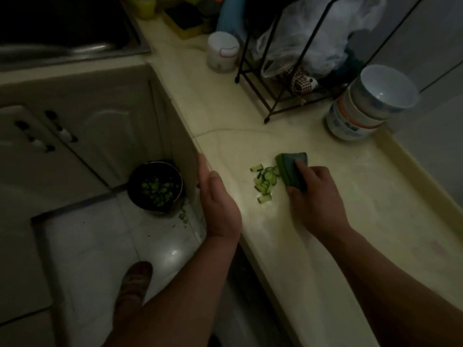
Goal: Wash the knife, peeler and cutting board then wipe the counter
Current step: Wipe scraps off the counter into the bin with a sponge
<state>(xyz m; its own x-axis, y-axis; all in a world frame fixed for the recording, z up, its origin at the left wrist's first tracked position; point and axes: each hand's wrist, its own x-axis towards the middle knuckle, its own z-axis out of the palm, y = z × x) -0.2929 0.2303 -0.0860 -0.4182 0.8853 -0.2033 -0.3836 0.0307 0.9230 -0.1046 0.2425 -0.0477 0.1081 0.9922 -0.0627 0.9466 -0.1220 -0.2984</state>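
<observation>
On the pale counter (313, 246), seen from the head camera, the right hand (315, 196) grips a green sponge (292, 169), fingers pressed on its top. A small heap of cucumber peels (264, 181) lies touching the sponge's left edge, between it and the counter's front lip. The left hand (218, 199) waits at that lip, palm cupped and holding nothing, thumb toward the peels. Below it on the floor stands a dark bin (155, 189) already holding green scraps. The sweep likely runs leftward, from sponge toward the cupped hand. No knife, peeler or cutting board is visible; a sink (75, 50) sits at the far left.
</observation>
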